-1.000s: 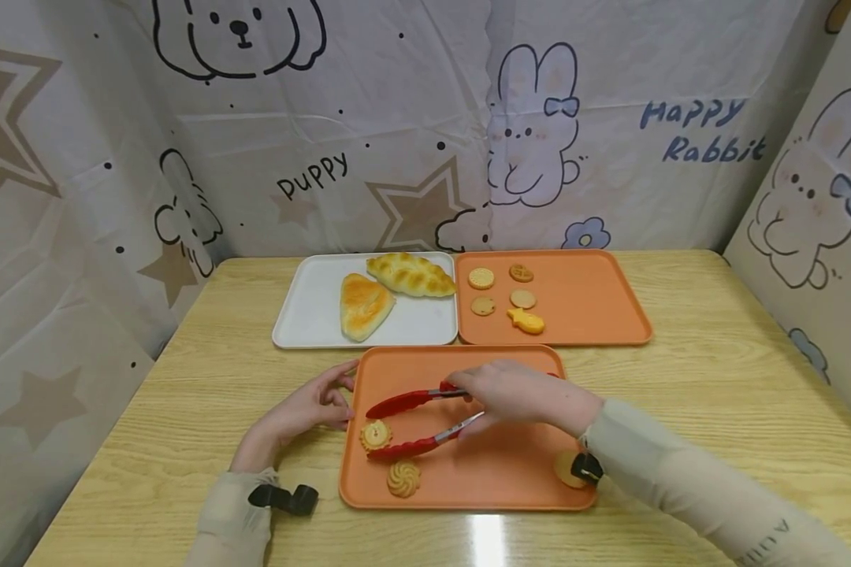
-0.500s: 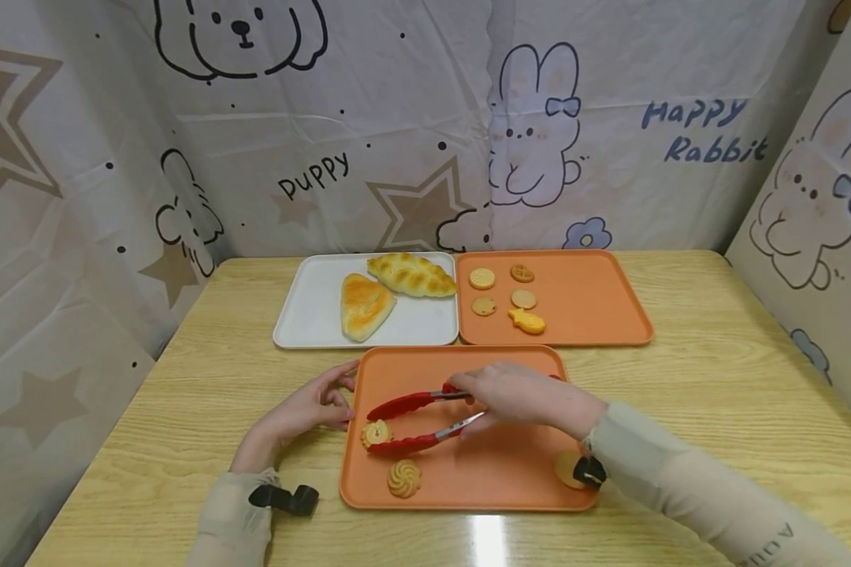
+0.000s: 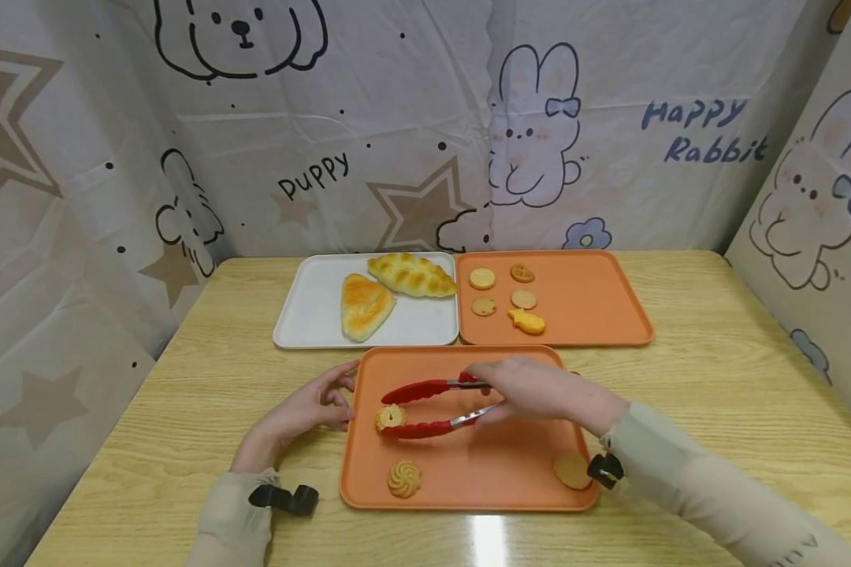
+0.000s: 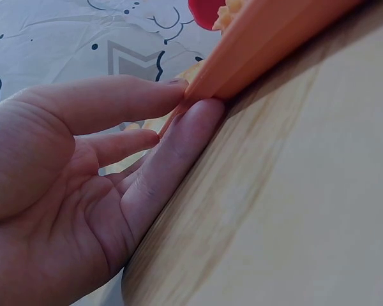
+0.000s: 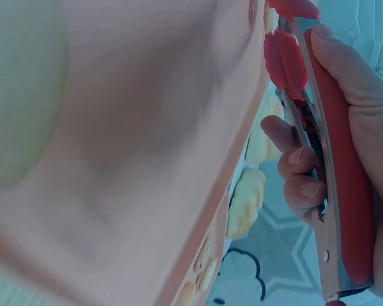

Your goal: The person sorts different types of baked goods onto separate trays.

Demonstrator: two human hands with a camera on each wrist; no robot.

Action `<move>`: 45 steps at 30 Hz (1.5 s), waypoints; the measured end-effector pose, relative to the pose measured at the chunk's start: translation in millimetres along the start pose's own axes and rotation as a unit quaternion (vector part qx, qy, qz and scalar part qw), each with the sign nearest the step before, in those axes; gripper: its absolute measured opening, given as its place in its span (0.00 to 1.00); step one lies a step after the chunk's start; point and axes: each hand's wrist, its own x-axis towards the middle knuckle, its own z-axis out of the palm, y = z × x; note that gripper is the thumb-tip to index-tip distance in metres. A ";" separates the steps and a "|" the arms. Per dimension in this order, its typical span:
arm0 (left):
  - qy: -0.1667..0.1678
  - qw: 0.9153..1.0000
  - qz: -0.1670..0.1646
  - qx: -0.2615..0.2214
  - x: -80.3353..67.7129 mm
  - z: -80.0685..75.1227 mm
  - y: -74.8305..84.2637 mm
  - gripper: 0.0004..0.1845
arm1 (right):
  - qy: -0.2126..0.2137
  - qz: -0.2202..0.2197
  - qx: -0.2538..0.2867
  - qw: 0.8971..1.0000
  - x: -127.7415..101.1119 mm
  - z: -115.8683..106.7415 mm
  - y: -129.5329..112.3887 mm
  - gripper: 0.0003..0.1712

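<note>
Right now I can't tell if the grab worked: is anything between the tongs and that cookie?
Nothing visible is. The right hand grips the red tongs, and their tips sit on either side of the cookie over the near orange tray. The left hand touches the tray's edge, clear of them.

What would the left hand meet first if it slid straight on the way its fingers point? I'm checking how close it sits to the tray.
The left hand already has its fingertips against the near orange tray's left edge, so it would meet that rim at once.
</note>
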 end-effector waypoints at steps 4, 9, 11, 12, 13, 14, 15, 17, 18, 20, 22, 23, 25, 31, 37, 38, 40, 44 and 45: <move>-0.002 1.000 0.003 0.002 0.0 -0.3 -0.3 0.42 | 0.005 0.026 -0.008 1.000 -6.8 -3.9 7.0 0.28; -0.007 1.000 0.008 0.000 -0.3 -0.3 -0.6 0.42 | 0.018 0.040 -0.010 0.999 -16.6 -8.0 16.7 0.29; -0.009 1.000 0.009 -0.002 -0.3 -0.3 -0.9 0.42 | 0.025 0.041 -0.014 0.999 -20.5 -9.3 20.6 0.29; -0.009 1.000 0.010 -0.002 -0.3 -0.2 -0.8 0.42 | 0.028 0.041 -0.018 0.999 -22.6 -9.8 22.5 0.28; -0.009 1.000 0.010 -0.003 -0.3 -0.2 -0.9 0.42 | 0.030 0.041 -0.019 0.999 -24.5 -10.3 24.4 0.28; -0.009 1.000 0.011 -0.004 -0.3 -0.2 -1.0 0.42 | 0.033 0.042 -0.020 0.998 -26.3 -10.8 26.1 0.27; -0.009 1.000 0.011 -0.005 -0.2 0.0 -1.1 0.42 | 0.036 0.042 -0.021 0.998 -27.9 -11.1 27.8 0.27; -0.009 1.000 0.010 -0.006 -0.2 0.2 -1.3 0.42 | 0.039 0.042 -0.021 0.998 -30.6 -12.0 30.9 0.26; -0.009 1.000 0.011 -0.005 -0.2 0.2 -1.3 0.42 | 0.040 0.043 -0.021 0.998 -32.0 -12.4 32.5 0.25; -0.010 1.000 0.011 -0.006 -0.3 0.4 -1.3 0.43 | 0.043 0.047 -0.021 0.998 -34.4 -13.7 35.2 0.25; -0.011 1.000 0.011 -0.006 -0.2 0.3 -1.1 0.43 | 0.048 0.050 -0.026 0.997 -36.6 -14.9 38.0 0.25; -0.010 1.000 0.011 -0.006 -0.1 0.4 -1.0 0.43 | 0.050 0.050 -0.026 0.997 -38.0 -15.7 39.3 0.25; -0.009 1.000 0.010 -0.005 -0.2 0.2 -0.7 0.43 | 0.054 0.053 -0.029 0.997 -40.4 -17.2 41.9 0.25; -0.009 1.000 0.008 -0.005 0.6 -0.2 -0.8 0.43 | 0.063 0.076 -0.029 0.995 -49.0 -21.3 50.6 0.34; -0.010 1.000 0.012 -0.005 1.1 -0.9 -1.4 0.43 | 0.080 0.085 -0.038 0.993 -58.3 -24.8 63.5 0.34; -0.011 1.000 0.013 -0.005 1.0 -0.9 -1.4 0.43 | 0.082 0.087 -0.039 0.992 -59.7 -25.5 65.7 0.34; -0.012 1.000 0.012 -0.005 0.5 -0.7 -1.3 0.43 | 0.088 0.091 -0.040 0.991 -63.1 -27.0 69.8 0.33; -0.012 1.000 0.012 -0.006 0.1 -0.4 -0.9 0.43 | 0.098 0.103 -0.043 0.989 -70.6 -30.3 76.8 0.34; -0.012 1.000 0.011 -0.007 0.2 -0.2 -0.9 0.43 | 0.101 0.105 -0.043 0.988 -72.4 -31.1 78.7 0.34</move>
